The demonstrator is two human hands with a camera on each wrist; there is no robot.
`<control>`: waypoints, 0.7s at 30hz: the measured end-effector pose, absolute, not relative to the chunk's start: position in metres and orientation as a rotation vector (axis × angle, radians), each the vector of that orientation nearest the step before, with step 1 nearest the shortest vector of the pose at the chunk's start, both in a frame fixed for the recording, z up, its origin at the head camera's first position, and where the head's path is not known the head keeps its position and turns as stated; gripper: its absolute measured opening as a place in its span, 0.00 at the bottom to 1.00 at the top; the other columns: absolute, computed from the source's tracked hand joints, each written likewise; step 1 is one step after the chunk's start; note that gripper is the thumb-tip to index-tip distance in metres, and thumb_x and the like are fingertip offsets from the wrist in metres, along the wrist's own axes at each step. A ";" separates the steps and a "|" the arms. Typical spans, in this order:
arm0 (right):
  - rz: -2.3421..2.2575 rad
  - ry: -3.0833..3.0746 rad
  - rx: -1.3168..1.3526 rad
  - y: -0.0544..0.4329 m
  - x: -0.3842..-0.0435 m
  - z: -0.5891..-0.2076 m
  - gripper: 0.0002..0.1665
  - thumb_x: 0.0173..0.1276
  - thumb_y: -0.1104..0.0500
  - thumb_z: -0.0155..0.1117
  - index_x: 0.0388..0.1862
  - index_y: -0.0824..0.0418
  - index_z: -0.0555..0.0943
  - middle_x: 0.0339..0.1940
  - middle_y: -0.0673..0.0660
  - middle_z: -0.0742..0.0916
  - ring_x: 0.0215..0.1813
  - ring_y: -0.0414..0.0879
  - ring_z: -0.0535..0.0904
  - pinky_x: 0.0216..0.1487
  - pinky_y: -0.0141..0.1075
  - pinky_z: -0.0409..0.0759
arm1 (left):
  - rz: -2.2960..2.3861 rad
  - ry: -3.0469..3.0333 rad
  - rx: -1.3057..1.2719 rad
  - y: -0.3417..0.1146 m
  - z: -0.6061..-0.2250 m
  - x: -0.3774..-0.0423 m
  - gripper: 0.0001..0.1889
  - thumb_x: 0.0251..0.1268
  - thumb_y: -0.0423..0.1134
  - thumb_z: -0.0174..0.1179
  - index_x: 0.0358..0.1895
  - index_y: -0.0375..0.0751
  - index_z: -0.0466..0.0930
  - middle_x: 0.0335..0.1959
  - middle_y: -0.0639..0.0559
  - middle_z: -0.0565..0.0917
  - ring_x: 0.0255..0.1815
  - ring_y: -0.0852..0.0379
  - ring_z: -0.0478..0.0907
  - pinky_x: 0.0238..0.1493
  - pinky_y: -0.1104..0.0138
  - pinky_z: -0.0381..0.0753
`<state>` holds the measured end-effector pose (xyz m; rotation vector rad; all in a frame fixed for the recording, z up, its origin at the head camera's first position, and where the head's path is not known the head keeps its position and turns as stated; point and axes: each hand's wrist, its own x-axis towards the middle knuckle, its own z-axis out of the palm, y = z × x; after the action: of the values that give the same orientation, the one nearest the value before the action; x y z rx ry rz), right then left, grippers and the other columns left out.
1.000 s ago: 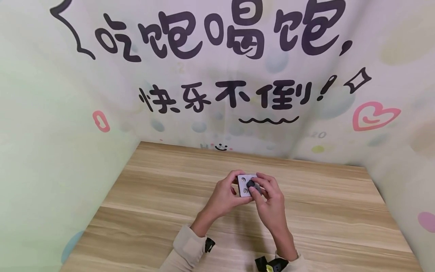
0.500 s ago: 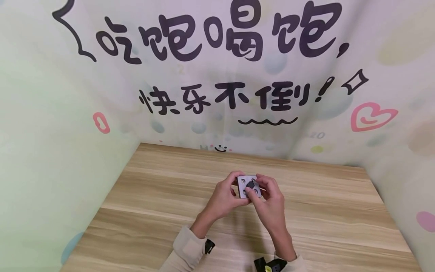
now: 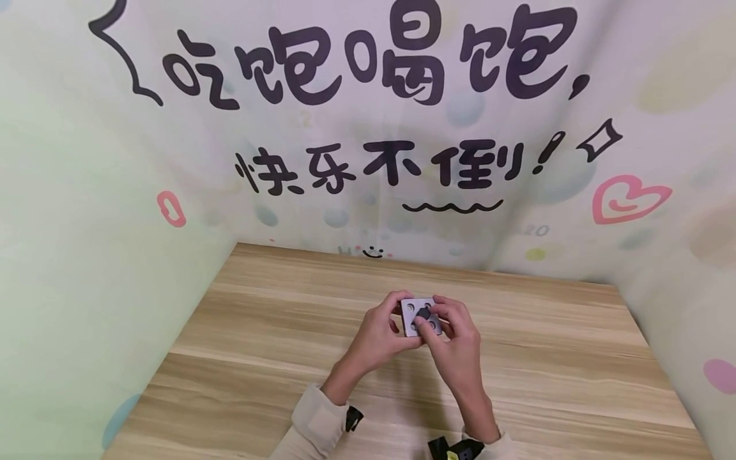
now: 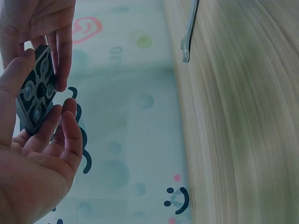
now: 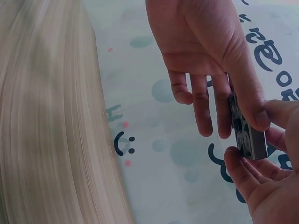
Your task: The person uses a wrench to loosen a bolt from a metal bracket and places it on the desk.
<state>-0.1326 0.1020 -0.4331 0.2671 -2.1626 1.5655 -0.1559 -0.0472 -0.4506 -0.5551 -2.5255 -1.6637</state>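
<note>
A square grey metal plate (image 3: 409, 322) is held up over the table, its face towards the head camera. Round holes sit near its corners, and a dark knob (image 3: 424, 313) stands at its middle. My left hand (image 3: 376, 335) grips the plate by its left side and lower edge. Thumb and forefinger of my right hand (image 3: 460, 342) pinch the knob from either side, partly covering it. In the left wrist view the plate's ribbed back (image 4: 37, 91) shows, with a black round centre. Its thick side edge (image 5: 259, 145) appears in the right wrist view, between both hands.
Beneath the hands lies a wood-grain table (image 3: 259, 306). A white printed cloth wall (image 3: 322, 217) rises behind it, with more cloth at both sides. A thin grey bar-like object (image 4: 188, 35) shows at the top of the left wrist view.
My right thumb has shifted left across the knob and the forefinger right, and the knob looks turned. More of the plate's right half shows. My left hand keeps its grip.
</note>
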 end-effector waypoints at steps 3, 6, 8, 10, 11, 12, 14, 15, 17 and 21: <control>1.559 -2.164 0.287 0.099 -0.127 -0.421 0.12 0.55 0.77 0.71 0.39 0.75 0.81 0.52 0.74 0.81 0.50 0.59 0.83 0.47 0.41 0.83 | -1.662 -2.529 -0.552 -0.048 -0.451 -0.156 0.34 0.50 0.39 0.77 0.61 0.45 0.72 0.45 0.52 0.83 0.26 0.58 0.72 0.28 0.72 0.74; 1.565 -2.165 0.303 0.099 -0.125 -0.415 0.12 0.55 0.78 0.70 0.39 0.76 0.81 0.52 0.74 0.81 0.50 0.58 0.83 0.47 0.38 0.83 | -1.666 -2.526 -0.549 -0.048 -0.452 -0.156 0.34 0.50 0.39 0.77 0.61 0.46 0.72 0.45 0.52 0.82 0.26 0.60 0.72 0.29 0.72 0.74; 1.569 -2.168 0.311 0.099 -0.125 -0.415 0.12 0.55 0.78 0.70 0.40 0.76 0.82 0.52 0.74 0.81 0.50 0.57 0.82 0.47 0.37 0.83 | -1.667 -2.521 -0.553 -0.049 -0.452 -0.157 0.34 0.50 0.40 0.77 0.61 0.46 0.72 0.45 0.52 0.82 0.27 0.60 0.72 0.29 0.72 0.74; 1.575 -2.169 0.317 0.100 -0.126 -0.418 0.12 0.56 0.78 0.69 0.40 0.76 0.82 0.52 0.74 0.80 0.50 0.56 0.82 0.47 0.36 0.83 | -1.665 -2.516 -0.556 -0.049 -0.453 -0.157 0.34 0.50 0.40 0.77 0.61 0.46 0.72 0.45 0.52 0.83 0.27 0.60 0.72 0.29 0.72 0.74; 1.581 -2.170 0.318 0.100 -0.128 -0.421 0.12 0.56 0.78 0.69 0.41 0.76 0.82 0.53 0.74 0.80 0.51 0.56 0.82 0.48 0.36 0.83 | -1.664 -2.516 -0.556 -0.049 -0.453 -0.157 0.34 0.50 0.40 0.77 0.61 0.46 0.72 0.45 0.52 0.83 0.27 0.60 0.72 0.29 0.73 0.74; 1.589 -2.171 0.318 0.101 -0.129 -0.425 0.12 0.56 0.78 0.69 0.41 0.76 0.82 0.53 0.73 0.80 0.51 0.57 0.82 0.48 0.35 0.83 | -1.663 -2.514 -0.558 -0.049 -0.453 -0.157 0.34 0.50 0.39 0.77 0.61 0.46 0.72 0.45 0.52 0.83 0.27 0.61 0.72 0.29 0.73 0.74; 1.610 -2.171 0.319 0.104 -0.133 -0.433 0.12 0.57 0.77 0.69 0.42 0.74 0.83 0.54 0.71 0.80 0.51 0.57 0.81 0.48 0.32 0.82 | -1.662 -2.515 -0.556 -0.050 -0.454 -0.158 0.33 0.50 0.39 0.77 0.61 0.47 0.72 0.45 0.52 0.82 0.27 0.61 0.72 0.29 0.73 0.74; 1.621 -2.171 0.320 0.105 -0.134 -0.437 0.12 0.58 0.77 0.69 0.42 0.73 0.83 0.55 0.70 0.80 0.52 0.57 0.81 0.49 0.30 0.82 | -1.661 -2.517 -0.555 -0.050 -0.454 -0.158 0.34 0.50 0.39 0.77 0.61 0.47 0.72 0.45 0.53 0.82 0.26 0.62 0.71 0.29 0.73 0.74; 1.643 -2.164 0.331 0.108 -0.137 -0.444 0.12 0.59 0.75 0.69 0.44 0.72 0.84 0.56 0.67 0.81 0.53 0.56 0.81 0.49 0.27 0.81 | -1.660 -2.518 -0.561 -0.050 -0.455 -0.158 0.33 0.50 0.40 0.77 0.61 0.47 0.72 0.45 0.53 0.82 0.27 0.62 0.71 0.29 0.73 0.75; 1.652 -2.144 0.376 0.112 -0.139 -0.450 0.13 0.61 0.72 0.69 0.46 0.70 0.84 0.57 0.64 0.81 0.54 0.56 0.81 0.49 0.24 0.80 | -1.665 -2.514 -0.569 -0.049 -0.455 -0.159 0.34 0.50 0.40 0.77 0.61 0.47 0.72 0.46 0.53 0.82 0.28 0.56 0.75 0.30 0.73 0.75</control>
<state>-0.1391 0.1119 -0.4502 0.3762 -2.1444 1.6522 -0.1586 -0.0489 -0.4553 -0.5692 -2.5145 -1.6645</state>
